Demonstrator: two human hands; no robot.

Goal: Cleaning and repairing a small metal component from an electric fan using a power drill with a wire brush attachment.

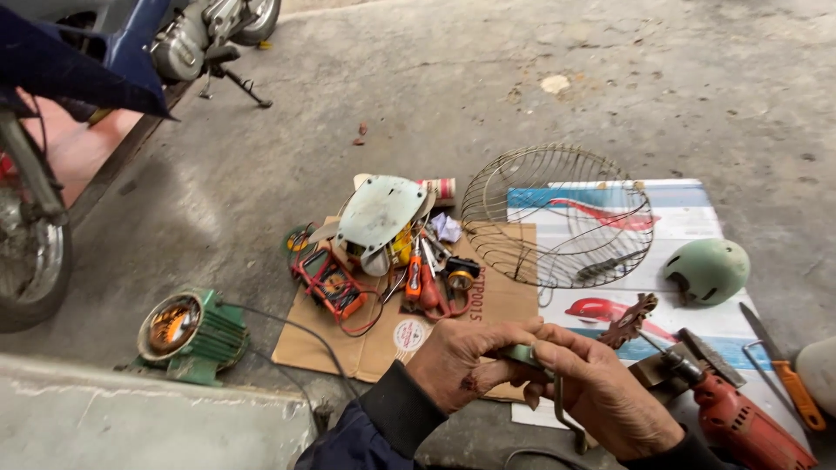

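Observation:
Both my hands are low in the middle of the view, joined on one small part. My left hand (466,365) grips a small green-grey metal piece (522,353) from the left. My right hand (605,392) closes on the same piece from the right, and a bent metal rod (564,413) hangs down from it. Just right of my right hand lies a red electric drill (740,422) with a rusty toothed disc (631,320) near its tip.
A wire fan guard (557,218) stands on a printed sheet (688,218). Beside it are a green dome cap (707,268) and an orange-handled tool (797,387). Cardboard (348,344) holds a multimeter (331,283), screwdrivers (416,278) and a pale plate (379,209). Left: a green motor (187,335) and motorcycle wheel (30,261).

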